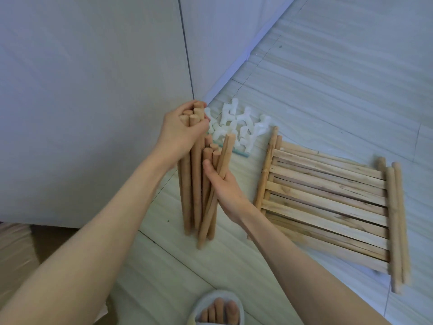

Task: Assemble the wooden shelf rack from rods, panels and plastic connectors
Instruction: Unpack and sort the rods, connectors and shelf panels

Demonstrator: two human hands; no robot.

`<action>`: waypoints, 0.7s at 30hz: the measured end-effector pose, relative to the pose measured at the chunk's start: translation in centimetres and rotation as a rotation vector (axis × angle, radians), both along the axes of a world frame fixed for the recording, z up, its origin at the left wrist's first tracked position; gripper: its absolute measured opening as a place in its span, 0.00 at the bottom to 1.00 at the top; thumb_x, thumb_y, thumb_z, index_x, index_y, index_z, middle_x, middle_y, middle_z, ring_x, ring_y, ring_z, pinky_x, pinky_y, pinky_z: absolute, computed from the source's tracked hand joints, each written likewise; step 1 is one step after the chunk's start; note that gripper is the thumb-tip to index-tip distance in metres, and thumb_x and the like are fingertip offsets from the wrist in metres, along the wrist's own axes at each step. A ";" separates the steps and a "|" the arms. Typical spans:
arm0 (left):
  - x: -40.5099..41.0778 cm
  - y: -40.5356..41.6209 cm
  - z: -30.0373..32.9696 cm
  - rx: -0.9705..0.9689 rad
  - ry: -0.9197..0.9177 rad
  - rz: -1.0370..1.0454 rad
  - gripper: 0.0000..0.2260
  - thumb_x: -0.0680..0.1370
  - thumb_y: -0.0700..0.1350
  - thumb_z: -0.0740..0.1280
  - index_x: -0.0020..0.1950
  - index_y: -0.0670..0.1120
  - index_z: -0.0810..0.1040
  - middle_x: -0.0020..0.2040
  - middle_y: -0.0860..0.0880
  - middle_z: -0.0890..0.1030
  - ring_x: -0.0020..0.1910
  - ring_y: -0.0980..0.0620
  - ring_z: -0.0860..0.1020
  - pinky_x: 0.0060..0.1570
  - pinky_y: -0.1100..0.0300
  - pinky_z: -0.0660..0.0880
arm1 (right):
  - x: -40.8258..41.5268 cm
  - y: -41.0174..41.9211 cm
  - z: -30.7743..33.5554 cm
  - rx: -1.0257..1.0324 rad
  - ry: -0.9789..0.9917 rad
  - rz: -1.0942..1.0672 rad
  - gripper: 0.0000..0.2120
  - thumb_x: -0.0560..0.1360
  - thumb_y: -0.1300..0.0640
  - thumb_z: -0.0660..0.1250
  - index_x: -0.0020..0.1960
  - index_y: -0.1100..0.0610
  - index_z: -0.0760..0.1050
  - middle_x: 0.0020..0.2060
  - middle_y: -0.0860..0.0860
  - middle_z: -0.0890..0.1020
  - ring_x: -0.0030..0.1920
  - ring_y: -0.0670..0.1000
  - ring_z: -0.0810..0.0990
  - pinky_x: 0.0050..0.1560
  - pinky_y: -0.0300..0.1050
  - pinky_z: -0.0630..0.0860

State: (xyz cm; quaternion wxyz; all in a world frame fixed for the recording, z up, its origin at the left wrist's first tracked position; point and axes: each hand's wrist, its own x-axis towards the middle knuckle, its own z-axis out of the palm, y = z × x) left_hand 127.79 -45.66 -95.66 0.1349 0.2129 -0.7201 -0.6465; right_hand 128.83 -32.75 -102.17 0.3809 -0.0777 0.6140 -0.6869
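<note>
The left hand (pixel 181 129) is wrapped around the tops of some tall wooden rods (pixel 190 184) standing on the floor (pixel 328 78). The right hand (pixel 225 188) grips the shorter rods (pixel 210 160) just beside them. Past the left hand lies a pile of white plastic connectors (pixel 241 126). Right of the right hand, slatted wooden panels (pixel 328 202) lie flat.
</note>
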 end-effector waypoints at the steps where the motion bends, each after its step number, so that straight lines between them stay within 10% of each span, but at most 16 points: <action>1: -1.3 -0.3 -0.6 0.027 -0.047 -0.022 0.12 0.73 0.33 0.67 0.48 0.51 0.78 0.36 0.52 0.80 0.29 0.57 0.79 0.32 0.67 0.76 | -0.4 -0.3 -0.3 -0.024 -0.097 -0.031 0.22 0.79 0.47 0.59 0.70 0.55 0.67 0.64 0.49 0.76 0.64 0.46 0.73 0.69 0.46 0.66; 16: -9.4 -3.7 -7.9 -0.047 -0.449 -0.236 0.02 0.72 0.37 0.68 0.43 0.43 0.79 0.31 0.53 0.81 0.34 0.54 0.82 0.37 0.61 0.79 | -1.7 -0.7 -8.0 0.070 -0.754 -0.157 0.23 0.79 0.40 0.53 0.62 0.52 0.75 0.57 0.54 0.81 0.57 0.53 0.78 0.47 0.48 0.76; 21: -10.0 -4.4 -6.3 -0.025 -0.427 -0.220 0.03 0.75 0.37 0.65 0.44 0.44 0.77 0.36 0.46 0.80 0.32 0.52 0.81 0.32 0.59 0.80 | -2.0 -1.1 -8.3 -0.004 -0.850 -0.298 0.17 0.81 0.46 0.54 0.55 0.55 0.75 0.51 0.54 0.79 0.52 0.54 0.79 0.55 0.53 0.74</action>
